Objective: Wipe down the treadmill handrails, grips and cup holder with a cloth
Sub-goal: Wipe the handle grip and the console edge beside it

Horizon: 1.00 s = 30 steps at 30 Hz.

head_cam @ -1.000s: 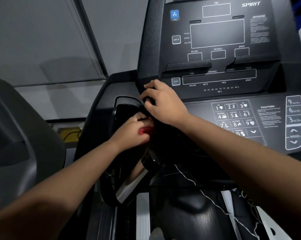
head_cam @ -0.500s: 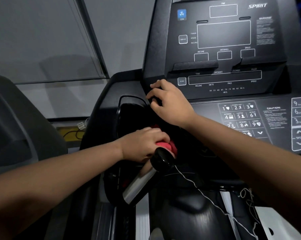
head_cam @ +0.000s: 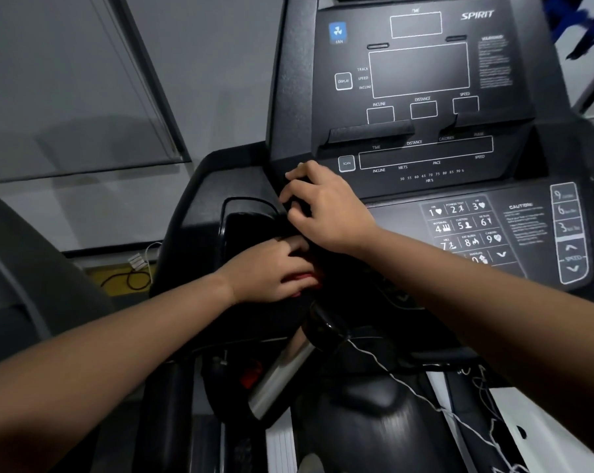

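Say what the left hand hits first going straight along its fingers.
Probably the right hand, just past the fingers of the left hand, which holds a red cloth. Depth unclear; it might slip under to the console.

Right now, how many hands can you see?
2. The left hand holds a red cloth at the cup holder. The right hand rests just above it on the console edge, near the SCAN button. No others show.
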### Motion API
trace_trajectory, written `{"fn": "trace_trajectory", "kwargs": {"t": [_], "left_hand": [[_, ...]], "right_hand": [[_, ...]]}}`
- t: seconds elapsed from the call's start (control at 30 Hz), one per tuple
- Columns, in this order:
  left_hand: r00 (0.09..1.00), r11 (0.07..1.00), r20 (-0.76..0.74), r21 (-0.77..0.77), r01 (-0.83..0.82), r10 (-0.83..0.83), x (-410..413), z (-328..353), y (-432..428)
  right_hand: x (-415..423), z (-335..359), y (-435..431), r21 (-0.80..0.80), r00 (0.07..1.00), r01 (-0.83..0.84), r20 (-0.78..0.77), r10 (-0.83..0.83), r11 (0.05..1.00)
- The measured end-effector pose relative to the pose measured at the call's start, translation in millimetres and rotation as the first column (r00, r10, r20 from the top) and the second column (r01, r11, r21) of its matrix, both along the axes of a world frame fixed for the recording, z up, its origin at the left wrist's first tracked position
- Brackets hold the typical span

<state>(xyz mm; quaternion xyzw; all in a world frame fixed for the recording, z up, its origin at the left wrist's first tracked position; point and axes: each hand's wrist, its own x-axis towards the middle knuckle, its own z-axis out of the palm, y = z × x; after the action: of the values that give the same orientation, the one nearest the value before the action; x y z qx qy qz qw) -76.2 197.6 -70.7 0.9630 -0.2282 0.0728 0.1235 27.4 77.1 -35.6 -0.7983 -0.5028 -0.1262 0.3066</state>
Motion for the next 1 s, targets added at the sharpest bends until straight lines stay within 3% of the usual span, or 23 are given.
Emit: {"fn": "trace_trajectory", "kwargs": {"t": [0.13,0.27,0.4,0.5,0.6,0.8,0.93,1.0], "left_hand": [[0.997,0.997,0.075,-0.072,0.012,-0.007,-15,-9,-18],[0.999,0.998,-0.008,-0.05,0.035,-0.036,-13,-7,-17],[0.988,0.967,-0.096,-0.214,-0.138,0.12,-11,-7,-1],[0.923,0.857,-0.241,-0.356,-0.371,0.3,-14,-13,-1],[0.838,0.754,-0.325,-0.374,-0.539,0.438,-19,-13,-11],[0.786,0.766,-0.346,-0.231,-0.6,0.512,-29,-1,-13],[0.75,0.835,-0.382,0.131,-0.534,0.54,-35,13,6],[0.752,0.835,-0.368,0.174,-0.521,0.546,-34,18,22]], "right_hand": [[-1,0,1,0.001,1.0,0.01,0.008,-0.01,1.0],[-2,0,0,-0.005,1.0,0.009,0.015,-0.009,1.0],[-3,-1,0,-0.013,1.0,0.002,0.024,-0.001,1.0],[-3,0,-1,-0.011,1.0,0.005,0.011,-0.005,1.0],[-3,0,-1,-0.016,1.0,0.012,-0.005,-0.012,1.0],[-4,2,-2,-0.016,0.999,0.005,-0.04,-0.005,1.0],[-3,3,-3,-0.004,0.999,0.009,-0.05,-0.009,1.0],[-3,2,-4,0.0,0.998,0.008,-0.061,-0.008,1.0]]}}
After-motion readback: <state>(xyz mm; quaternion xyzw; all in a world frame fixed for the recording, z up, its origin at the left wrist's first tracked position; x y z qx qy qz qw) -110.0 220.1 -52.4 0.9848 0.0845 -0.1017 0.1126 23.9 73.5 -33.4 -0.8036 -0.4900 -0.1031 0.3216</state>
